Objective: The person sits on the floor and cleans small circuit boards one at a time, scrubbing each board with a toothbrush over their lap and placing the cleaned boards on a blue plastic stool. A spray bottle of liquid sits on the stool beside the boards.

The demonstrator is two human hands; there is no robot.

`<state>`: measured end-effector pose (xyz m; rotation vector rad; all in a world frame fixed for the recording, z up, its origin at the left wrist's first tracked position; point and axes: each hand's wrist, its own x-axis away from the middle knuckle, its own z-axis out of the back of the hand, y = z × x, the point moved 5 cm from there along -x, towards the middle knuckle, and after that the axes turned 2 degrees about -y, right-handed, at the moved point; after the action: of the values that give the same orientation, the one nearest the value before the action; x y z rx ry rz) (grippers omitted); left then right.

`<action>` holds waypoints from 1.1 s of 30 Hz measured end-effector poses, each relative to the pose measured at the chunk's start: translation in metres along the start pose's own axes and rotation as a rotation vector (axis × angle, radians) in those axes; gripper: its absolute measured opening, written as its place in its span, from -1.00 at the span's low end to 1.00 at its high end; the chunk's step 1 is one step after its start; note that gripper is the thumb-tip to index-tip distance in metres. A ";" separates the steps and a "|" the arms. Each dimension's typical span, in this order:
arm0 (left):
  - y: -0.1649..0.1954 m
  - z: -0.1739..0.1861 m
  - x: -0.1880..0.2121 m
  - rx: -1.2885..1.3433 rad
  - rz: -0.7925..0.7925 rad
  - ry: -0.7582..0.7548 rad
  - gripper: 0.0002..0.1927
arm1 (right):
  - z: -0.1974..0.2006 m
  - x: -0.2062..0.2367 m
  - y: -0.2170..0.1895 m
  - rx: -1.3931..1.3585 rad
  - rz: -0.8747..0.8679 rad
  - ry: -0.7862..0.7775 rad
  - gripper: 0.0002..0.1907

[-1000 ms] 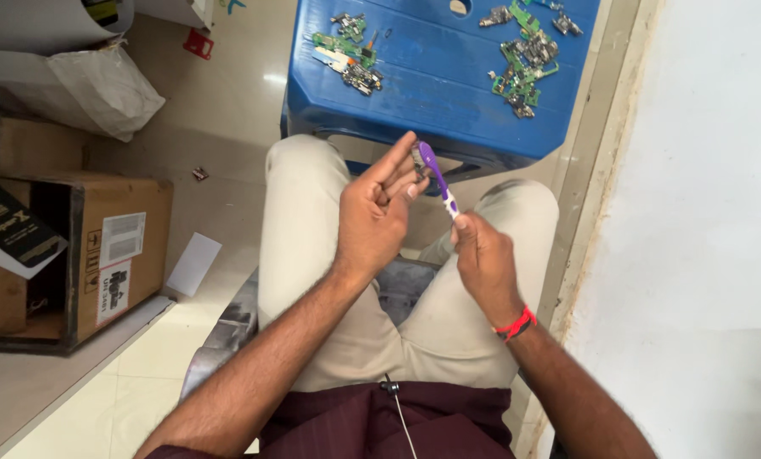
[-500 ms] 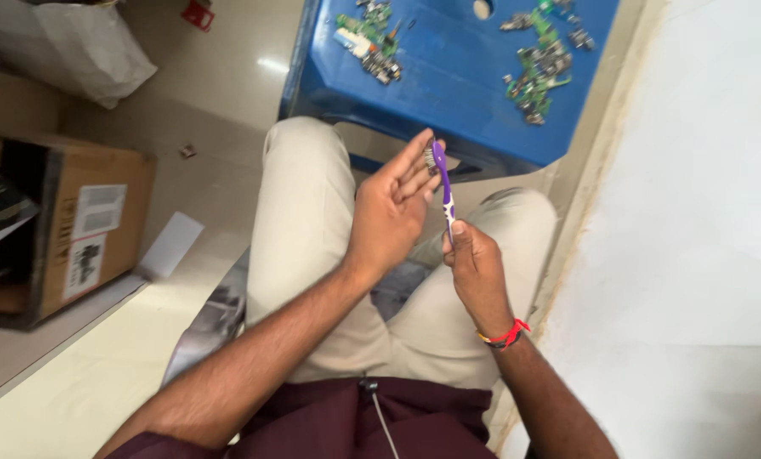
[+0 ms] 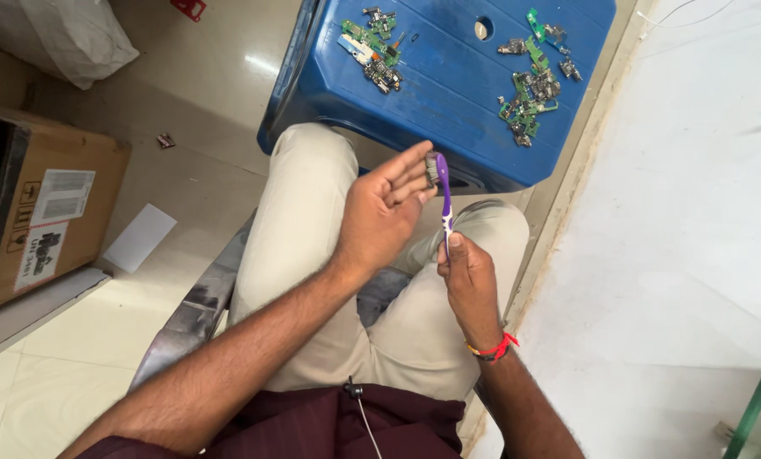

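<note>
My right hand (image 3: 470, 280) grips the white lower handle of a purple toothbrush (image 3: 443, 191) and holds it upright above my lap. A red thread is tied around that wrist. My left hand (image 3: 376, 217) is raised with the palm towards me, and its fingertips meet the dark bristle head. I cannot tell whether a small part is pinched between those fingers. Just beyond my knees stands a blue plastic stool (image 3: 448, 119). One pile of small green circuit boards (image 3: 372, 47) lies on its left side and another pile of boards (image 3: 532, 85) on its right.
An open cardboard box (image 3: 49, 204) stands on the tiled floor at the left, with a white sack (image 3: 66, 34) behind it. A white paper sheet (image 3: 141, 238) lies near my left knee. A white raised surface (image 3: 695, 255) runs along the right.
Both hands stay together at the brush head. My left fingers have spread flatter, showing more palm. The view has shifted, so the stool top and its boards show more fully.
</note>
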<state>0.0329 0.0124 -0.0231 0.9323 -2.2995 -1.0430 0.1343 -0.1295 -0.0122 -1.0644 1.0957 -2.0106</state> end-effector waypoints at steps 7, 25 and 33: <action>0.001 -0.004 0.001 0.013 0.021 -0.059 -0.38 | 0.001 -0.003 -0.003 -0.002 -0.006 -0.006 -0.49; 0.004 -0.009 0.006 0.015 0.030 -0.084 -0.37 | -0.003 -0.004 0.011 -0.102 -0.053 -0.036 -0.49; 0.006 0.003 -0.005 0.037 0.092 -0.006 -0.47 | -0.005 -0.006 0.009 -0.156 -0.104 -0.082 -0.50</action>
<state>0.0318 0.0201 -0.0207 0.8307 -2.3504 -0.9692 0.1337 -0.1272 -0.0241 -1.2961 1.1917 -1.9673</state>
